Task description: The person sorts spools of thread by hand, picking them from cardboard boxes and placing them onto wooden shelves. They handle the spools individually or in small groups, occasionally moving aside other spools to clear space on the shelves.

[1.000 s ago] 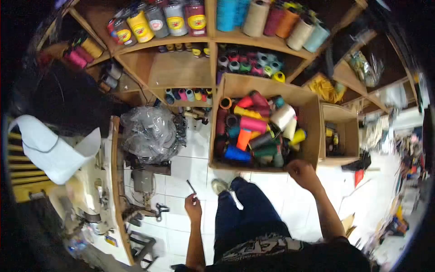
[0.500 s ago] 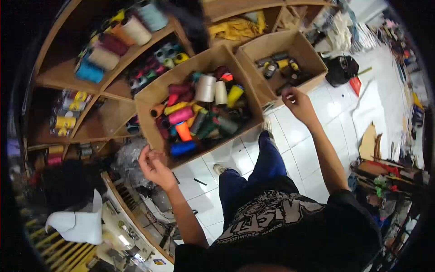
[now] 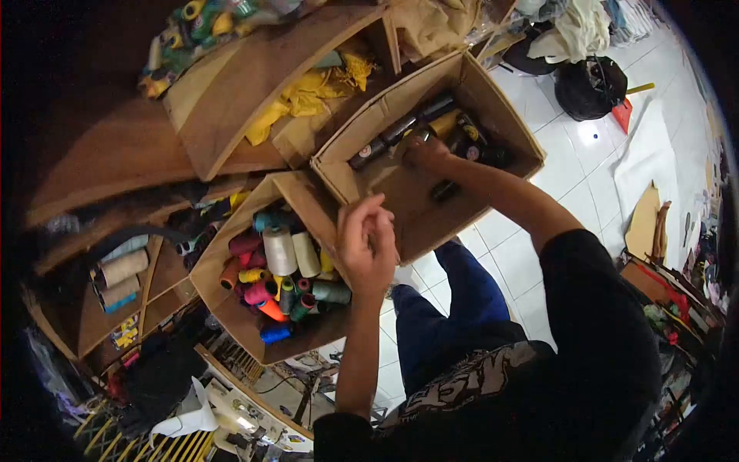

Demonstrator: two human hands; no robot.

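Note:
My right hand (image 3: 426,152) reaches down into the right-hand cardboard box (image 3: 419,223), fingers closed around the end of a thread spool (image 3: 419,137) that they partly hide. Dark thread spools (image 3: 369,152) and a yellow one (image 3: 445,123) lie about it in that box. Above the near left side of the same box, my left hand (image 3: 368,242) is raised with loosely bent fingers apart, holding nothing. To its left, a second cardboard box (image 3: 212,266) contains several coloured thread cones, among them a large white cone (image 3: 279,250) and a blue one (image 3: 277,332).
Wooden shelves (image 3: 223,100) curve behind the boxes, bearing yellow cloth (image 3: 308,96) and more spools. A sewing machine (image 3: 239,416) stands at the lower left. On the tiled floor at right lie a black bag (image 3: 590,88) and white material (image 3: 650,150).
My view has swung right, towards the right-hand box. My right hand has gone down into it and closed on a spool. My left hand has moved from the left box's near corner to between the boxes.

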